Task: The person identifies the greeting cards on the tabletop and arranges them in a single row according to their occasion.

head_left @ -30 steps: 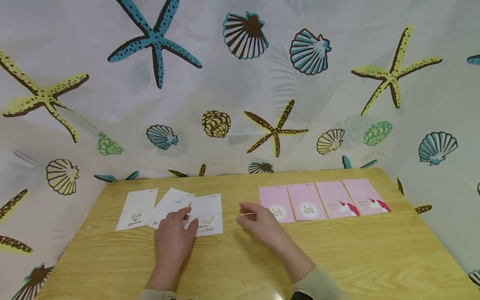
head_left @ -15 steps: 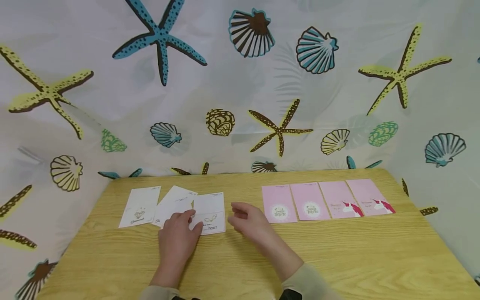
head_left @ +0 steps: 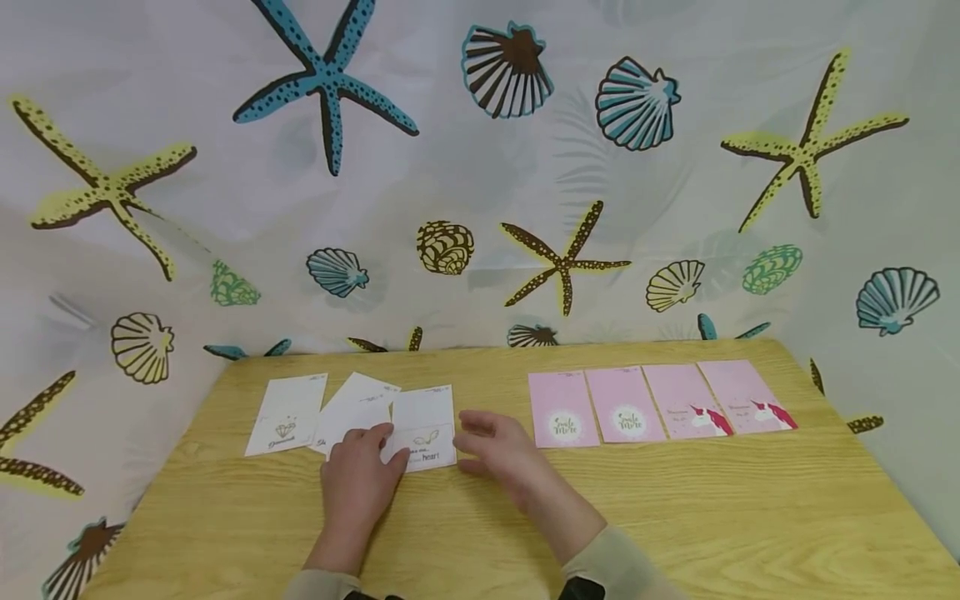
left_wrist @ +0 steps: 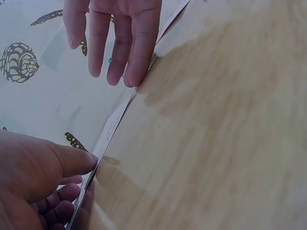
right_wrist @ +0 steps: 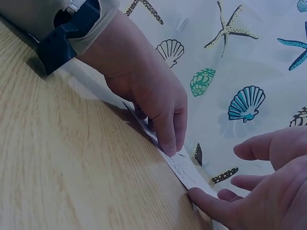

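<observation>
The sleeves [head_left: 628, 568] are beige; the left has a ribbed cuff [right_wrist: 100, 34] and a dark blue band [right_wrist: 55, 47] with a silvery fitting [right_wrist: 72, 6], the right a black band [head_left: 582, 588].

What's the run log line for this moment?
left hand: touching heart card; right hand: at that card's right edge; Smile More cards, unicorn cards: row at right; diamond card: at left

White card [head_left: 424, 407] with gold motif and dark "heart" lettering, flat on table [head_left: 675, 517].
</observation>
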The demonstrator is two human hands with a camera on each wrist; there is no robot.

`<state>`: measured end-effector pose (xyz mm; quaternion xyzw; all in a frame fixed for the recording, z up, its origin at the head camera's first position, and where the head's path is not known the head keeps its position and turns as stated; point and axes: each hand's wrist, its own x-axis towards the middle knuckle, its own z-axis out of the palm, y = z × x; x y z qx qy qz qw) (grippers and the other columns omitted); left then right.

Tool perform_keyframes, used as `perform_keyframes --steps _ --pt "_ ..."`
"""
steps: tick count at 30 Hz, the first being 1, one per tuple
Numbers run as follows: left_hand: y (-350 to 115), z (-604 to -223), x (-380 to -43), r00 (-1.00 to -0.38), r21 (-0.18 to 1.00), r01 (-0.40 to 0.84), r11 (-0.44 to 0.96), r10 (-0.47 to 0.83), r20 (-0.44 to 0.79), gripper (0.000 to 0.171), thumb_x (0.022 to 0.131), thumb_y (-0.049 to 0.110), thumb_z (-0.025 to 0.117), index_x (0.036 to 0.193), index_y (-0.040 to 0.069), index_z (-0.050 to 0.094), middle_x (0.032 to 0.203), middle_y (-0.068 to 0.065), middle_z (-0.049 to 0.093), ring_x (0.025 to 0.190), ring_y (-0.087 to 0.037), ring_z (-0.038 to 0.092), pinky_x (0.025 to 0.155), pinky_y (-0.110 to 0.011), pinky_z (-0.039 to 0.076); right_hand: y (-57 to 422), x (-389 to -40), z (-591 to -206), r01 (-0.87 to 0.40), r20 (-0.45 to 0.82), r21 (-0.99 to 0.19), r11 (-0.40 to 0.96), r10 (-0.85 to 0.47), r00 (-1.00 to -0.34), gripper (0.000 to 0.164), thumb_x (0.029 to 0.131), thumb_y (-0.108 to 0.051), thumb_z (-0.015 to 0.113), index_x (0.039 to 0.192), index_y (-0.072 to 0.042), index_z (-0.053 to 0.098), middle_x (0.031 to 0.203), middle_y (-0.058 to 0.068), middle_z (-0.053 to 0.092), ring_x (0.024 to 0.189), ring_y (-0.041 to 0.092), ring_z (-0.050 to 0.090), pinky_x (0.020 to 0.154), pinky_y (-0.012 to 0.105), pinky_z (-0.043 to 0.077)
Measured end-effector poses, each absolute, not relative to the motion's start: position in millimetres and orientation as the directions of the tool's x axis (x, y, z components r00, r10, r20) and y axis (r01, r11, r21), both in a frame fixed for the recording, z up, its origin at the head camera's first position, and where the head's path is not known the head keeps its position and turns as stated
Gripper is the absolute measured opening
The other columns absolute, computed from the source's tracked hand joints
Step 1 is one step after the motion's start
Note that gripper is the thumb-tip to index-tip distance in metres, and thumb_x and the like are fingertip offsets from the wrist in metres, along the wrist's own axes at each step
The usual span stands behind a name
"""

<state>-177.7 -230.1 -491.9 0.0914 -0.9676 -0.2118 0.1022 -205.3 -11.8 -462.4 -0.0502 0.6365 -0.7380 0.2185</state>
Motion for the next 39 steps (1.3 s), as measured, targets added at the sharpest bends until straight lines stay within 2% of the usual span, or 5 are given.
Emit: perform_keyframes --steps 14,18,26,31,39 --pt "-239 -490 -173 -0.965 0.437 -0.16 0.885 -0.234 0.12 0.049 0.101 0.029 0.081 0.141 0.002 0.072 0.126 -0.025 0.068 0.119 -0.051 0.062 0.094 -0.071 0.047 -23 -202 -467 0.292 -0.221 -0.946 -0.139 -0.383 -0.897 0.056 0.104 0.0 0.069 0.156 0.012 0.052 0.163 0.029 0.046 0.134 0.033 0.06 0.106 0.047 0.058" --pt "-239 -489 -174 -0.966 0.443 -0.165 0.881 -0.235 0.109 0.049 0.101 0.029 0.081 0.142 0.003 0.072 0.13 -0.026 0.068 0.121 -0.052 0.062 0.095 -0.071 0.046 -24 -204 -469 0.298 -0.226 -0.943 -0.145 -0.379 -0.897 0.055 0.103 0.003 0.069 0.155 0.012 0.053 0.158 0.029 0.05 0.127 0.032 0.064 0.104 0.045 0.059" --pt "-238 -489 -176 -0.966 0.446 -0.183 0.876 -0.245 0.085 0.051 0.102 0.03 0.08 0.145 0.005 0.07 0.134 -0.026 0.067 0.125 -0.051 0.06 0.098 -0.069 0.045 -29 -210 -478 0.245 -0.19 -0.965 -0.092 -0.394 -0.899 0.048 0.103 -0.001 0.07 0.149 0.01 0.061 0.143 0.023 0.066 0.108 0.026 0.071 0.099 0.041 0.06" --pt "-230 -490 -175 -0.967 0.462 -0.172 0.87 -0.238 0.088 0.049 0.102 0.029 0.079 0.144 0.005 0.071 0.134 -0.026 0.067 0.125 -0.051 0.06 0.098 -0.07 0.045 -25 -209 -480 0.191 -0.17 -0.981 -0.016 -0.39 -0.905 0.042 0.103 -0.001 0.07 0.144 0.009 0.066 0.137 0.021 0.07 0.1 0.023 0.071 0.095 0.04 0.061" --pt "-228 -490 -174 -0.961 0.493 -0.178 0.852 -0.259 0.1 0.048 0.102 0.03 0.08 0.143 0.006 0.072 0.129 -0.021 0.07 0.122 -0.048 0.062 0.098 -0.067 0.045 -22 -210 -478 0.196 -0.194 -0.98 0.03 -0.361 -0.912 0.038 0.104 -0.001 0.07 0.141 0.007 0.07 0.127 0.019 0.073 0.09 0.021 0.071 0.089 0.035 0.061"
